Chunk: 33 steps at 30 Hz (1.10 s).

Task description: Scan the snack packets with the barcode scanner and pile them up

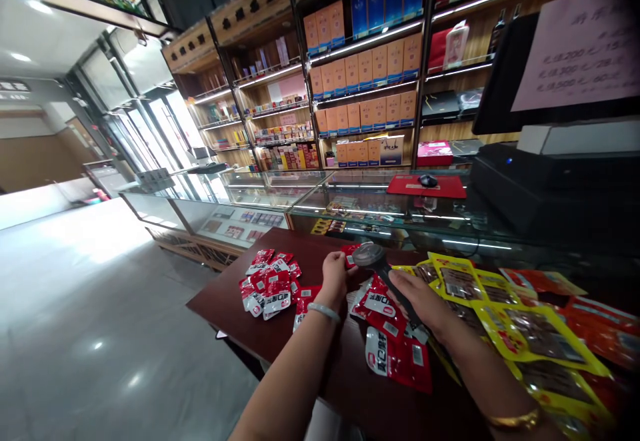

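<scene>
- Your right hand (417,298) is closed around the dark handle of a grey handheld barcode scanner (375,260); its round head tilts up and away from you, toward the glass counter.
- Your left hand (334,273), a pale jade bangle (324,310) on its wrist, has its fingers (350,270) pinched on a small red foil snack packet (350,253), held just beside the scanner head; whether packet and scanner touch, you cannot tell.
- Both hands hover over the dark red-brown wooden tabletop (225,308), roughly at its middle.
- Left of your left hand lies a loose heap of small red-and-white snack packets (267,284), overlapping one another, near the tabletop's far-left edge.
- Under and between your hands lie bigger red snack bags with white labels (395,354), flat and overlapping, barcodes partly showing.
- To the right, a row of yellow-edged bags of dried meat (505,321) fans along the tabletop, with orange-red bags (600,334) beyond them at the right edge.
- A gold bracelet (515,419) sits on your right wrist.
- Behind the tabletop runs a glass display counter (310,198); on it a red mat (425,186) carries a black computer mouse (427,180).
- A black till monitor (550,74) with a pink handwritten paper sign (580,48) stands at the right.
- Lit wooden wall shelves (367,88) hold rows of orange boxes.
</scene>
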Motion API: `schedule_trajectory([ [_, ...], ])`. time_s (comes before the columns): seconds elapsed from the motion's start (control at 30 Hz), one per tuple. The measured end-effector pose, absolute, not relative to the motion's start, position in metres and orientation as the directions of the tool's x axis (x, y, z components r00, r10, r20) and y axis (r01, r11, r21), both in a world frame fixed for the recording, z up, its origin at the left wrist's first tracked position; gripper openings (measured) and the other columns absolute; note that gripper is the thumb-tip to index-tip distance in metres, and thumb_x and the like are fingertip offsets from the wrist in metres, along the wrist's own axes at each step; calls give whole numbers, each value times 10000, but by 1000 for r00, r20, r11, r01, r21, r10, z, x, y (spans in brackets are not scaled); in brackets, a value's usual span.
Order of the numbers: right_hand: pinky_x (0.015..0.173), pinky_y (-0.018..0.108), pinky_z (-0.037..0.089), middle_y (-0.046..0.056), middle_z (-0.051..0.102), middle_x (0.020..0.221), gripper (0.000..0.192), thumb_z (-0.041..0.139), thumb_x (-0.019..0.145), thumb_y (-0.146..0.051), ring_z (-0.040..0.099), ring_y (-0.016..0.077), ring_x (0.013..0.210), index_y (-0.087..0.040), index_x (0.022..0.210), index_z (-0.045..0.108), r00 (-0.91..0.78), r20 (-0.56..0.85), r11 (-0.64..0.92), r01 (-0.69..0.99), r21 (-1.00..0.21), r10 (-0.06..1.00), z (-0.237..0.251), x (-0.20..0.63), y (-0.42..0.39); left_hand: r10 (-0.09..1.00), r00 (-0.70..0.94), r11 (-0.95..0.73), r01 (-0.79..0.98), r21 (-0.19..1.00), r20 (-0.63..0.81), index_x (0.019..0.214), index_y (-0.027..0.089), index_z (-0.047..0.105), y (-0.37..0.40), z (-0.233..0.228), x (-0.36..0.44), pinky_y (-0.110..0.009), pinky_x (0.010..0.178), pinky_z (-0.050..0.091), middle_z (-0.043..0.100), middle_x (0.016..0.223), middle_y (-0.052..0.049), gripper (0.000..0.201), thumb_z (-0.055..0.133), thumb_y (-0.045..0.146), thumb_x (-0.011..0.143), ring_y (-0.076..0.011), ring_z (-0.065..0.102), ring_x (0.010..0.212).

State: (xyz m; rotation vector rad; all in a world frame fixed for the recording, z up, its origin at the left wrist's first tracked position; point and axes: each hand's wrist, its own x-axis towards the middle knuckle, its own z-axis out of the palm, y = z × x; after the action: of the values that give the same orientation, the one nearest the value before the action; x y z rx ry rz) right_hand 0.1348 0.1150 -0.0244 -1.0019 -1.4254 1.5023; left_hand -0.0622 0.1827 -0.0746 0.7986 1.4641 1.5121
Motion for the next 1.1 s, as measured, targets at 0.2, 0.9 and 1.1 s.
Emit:
schedule_trajectory([
  [0.2, 402, 240, 293, -68, 502, 504, 489, 619, 765, -706, 390, 104, 395, -219, 744, 586, -356, -63, -82, -36, -996, 932, -25, 136, 117, 948, -262, 218, 119, 969, -181, 753, 138, 655, 169, -65, -58, -339, 759, 542, 672, 730, -69, 72, 712, 160, 715, -199, 664, 758],
  [0.9, 560, 288, 448, -3, 638, 618, 488, 621, 805, -670, 593, 198, 625, -203, 889, 737, -458, -56, -19, 87, -996, 887, -33, 117, 102, 907, -418, 380, 860, 341, 42, 1044, 160, 536, 46, -59, -125, -323, 786, 421, 681, 1024, -135, 357, 658, 408, 819, -276, 640, 972],
  [1.1, 646, 335, 506, 20, 688, 645, 549, 603, 798, -698, 648, 250, 711, -207, 995, 751, -434, -32, -7, 60, -998, 900, -29, 115, 97, 909, -409, 187, 577, 795, 83, 978, 221, 461, 63, -82, -116, -270, 706, 418, 644, 871, -28, 251, 606, 364, 833, -187, 617, 788],
])
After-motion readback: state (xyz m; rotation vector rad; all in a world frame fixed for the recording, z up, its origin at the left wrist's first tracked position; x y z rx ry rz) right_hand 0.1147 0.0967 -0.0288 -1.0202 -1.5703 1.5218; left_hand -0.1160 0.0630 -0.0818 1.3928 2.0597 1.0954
